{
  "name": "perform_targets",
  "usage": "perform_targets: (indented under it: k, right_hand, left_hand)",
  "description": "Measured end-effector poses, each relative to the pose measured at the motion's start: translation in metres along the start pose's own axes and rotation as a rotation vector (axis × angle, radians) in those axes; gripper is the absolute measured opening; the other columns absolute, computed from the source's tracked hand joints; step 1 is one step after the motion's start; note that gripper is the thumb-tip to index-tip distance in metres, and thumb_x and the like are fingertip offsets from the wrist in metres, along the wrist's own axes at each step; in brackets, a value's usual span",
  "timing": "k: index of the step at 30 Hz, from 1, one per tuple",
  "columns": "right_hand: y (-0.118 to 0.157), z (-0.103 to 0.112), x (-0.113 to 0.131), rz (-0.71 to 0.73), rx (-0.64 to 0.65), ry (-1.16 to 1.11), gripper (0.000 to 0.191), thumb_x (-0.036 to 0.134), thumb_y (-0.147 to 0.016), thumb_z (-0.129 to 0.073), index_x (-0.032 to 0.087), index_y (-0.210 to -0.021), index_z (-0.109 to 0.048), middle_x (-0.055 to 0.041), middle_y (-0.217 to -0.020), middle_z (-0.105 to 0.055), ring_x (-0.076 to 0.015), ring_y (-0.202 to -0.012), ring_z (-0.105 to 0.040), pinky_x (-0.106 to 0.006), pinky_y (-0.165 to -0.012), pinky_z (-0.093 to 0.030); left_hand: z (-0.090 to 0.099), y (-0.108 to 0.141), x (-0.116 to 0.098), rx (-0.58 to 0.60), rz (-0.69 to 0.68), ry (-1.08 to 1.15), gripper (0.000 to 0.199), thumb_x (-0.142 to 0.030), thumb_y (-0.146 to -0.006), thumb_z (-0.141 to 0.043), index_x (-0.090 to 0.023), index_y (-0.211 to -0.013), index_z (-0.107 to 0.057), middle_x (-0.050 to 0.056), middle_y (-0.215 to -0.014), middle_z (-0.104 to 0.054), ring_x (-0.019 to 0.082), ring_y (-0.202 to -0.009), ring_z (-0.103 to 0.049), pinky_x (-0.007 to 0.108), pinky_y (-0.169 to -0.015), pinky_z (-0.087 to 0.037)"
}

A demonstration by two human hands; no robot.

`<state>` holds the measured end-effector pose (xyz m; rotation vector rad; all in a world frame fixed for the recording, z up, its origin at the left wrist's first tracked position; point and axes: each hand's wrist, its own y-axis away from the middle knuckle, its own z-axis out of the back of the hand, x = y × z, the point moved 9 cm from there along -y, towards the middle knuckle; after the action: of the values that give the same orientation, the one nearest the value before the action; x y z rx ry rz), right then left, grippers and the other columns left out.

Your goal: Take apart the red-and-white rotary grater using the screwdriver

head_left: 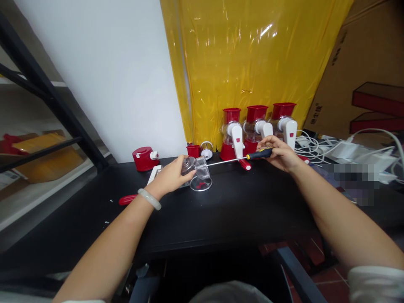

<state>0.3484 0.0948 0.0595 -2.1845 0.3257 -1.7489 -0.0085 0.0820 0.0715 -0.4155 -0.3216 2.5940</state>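
Observation:
My left hand [172,174], with a pale bangle at the wrist, grips a clear plastic grater body [202,168] lying on its side on the black table. Fingers and thumb wrap over its left part and hide some of it. My right hand [277,153] holds a screwdriver [260,154] by its black and yellow handle. The long metal shaft runs left, and its tip reaches the clear body's upper end; I cannot tell what it touches there. Left of my left hand lie a white crank arm [154,173] and a red handle [127,199].
Three red and white rotary graters [232,136] stand along the back. A red base [145,158], a small red hopper [193,150] and a drum [206,149] sit behind my left hand. White cables [315,147] and chargers lie at right. A dark shelf frame [50,92] rises at left.

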Motion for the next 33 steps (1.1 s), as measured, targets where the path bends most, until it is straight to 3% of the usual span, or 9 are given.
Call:
perform_targets:
  k: [5, 10, 21, 27, 33]
  right_hand:
    - [0.0031, -0.0065, 0.0032, -0.019, 0.051, -0.031, 0.034, 0.016, -0.052, -0.057, 0.026, -0.084, -0.063, -0.0027, -0.090, -0.067, -0.0217, -0.086, -0.063, -0.040, -0.074, -0.055]
    - [0.0010, -0.0019, -0.0012, -0.033, -0.002, 0.005, 0.024, 0.018, -0.062, -0.063, 0.025, -0.085, -0.064, -0.0021, -0.086, -0.066, -0.0189, -0.082, -0.062, -0.036, -0.073, -0.053]
    - [-0.0006, -0.0001, -0.0015, -0.005, -0.005, 0.024, 0.039, 0.011, -0.047, -0.056, 0.025, -0.083, -0.063, -0.0016, -0.086, -0.066, -0.0199, -0.084, -0.065, -0.038, -0.081, -0.054]
    - [-0.0010, 0.0015, 0.0002, 0.013, 0.006, 0.038, 0.049, 0.008, -0.039, -0.051, 0.025, -0.083, -0.063, -0.0010, -0.089, -0.066, -0.0194, -0.084, -0.064, -0.034, -0.075, -0.054]
    - [0.0006, -0.0026, 0.0012, 0.028, -0.023, 0.024, 0.028, 0.017, -0.056, -0.062, 0.024, -0.083, -0.063, -0.0022, -0.087, -0.066, -0.0185, -0.082, -0.065, -0.035, -0.080, -0.055]
  left_hand:
    - [0.0002, -0.0002, -0.0011, 0.000, -0.011, 0.005, 0.059, -0.062, -0.092, -0.048, -0.018, -0.131, -0.044, 0.016, -0.118, -0.067, 0.032, -0.100, -0.067, 0.041, -0.079, -0.050]
    - [0.0016, -0.0005, -0.0015, -0.004, -0.008, -0.002, 0.059, -0.062, -0.092, -0.048, -0.018, -0.131, -0.044, 0.016, -0.117, -0.067, 0.032, -0.099, -0.068, 0.040, -0.078, -0.050]
    - [0.0011, -0.0002, -0.0010, -0.008, 0.002, -0.006, 0.064, -0.065, -0.090, -0.049, -0.018, -0.134, -0.044, 0.016, -0.117, -0.068, 0.033, -0.099, -0.068, 0.041, -0.078, -0.050]
    - [0.0013, -0.0004, -0.0022, -0.009, -0.004, 0.004, 0.064, -0.064, -0.091, -0.048, -0.017, -0.134, -0.044, 0.017, -0.120, -0.067, 0.033, -0.101, -0.067, 0.042, -0.081, -0.051]
    - [0.0001, -0.0003, -0.0006, -0.007, -0.008, -0.006, 0.063, -0.065, -0.091, -0.047, -0.018, -0.134, -0.044, 0.016, -0.116, -0.067, 0.032, -0.098, -0.068, 0.041, -0.079, -0.051]
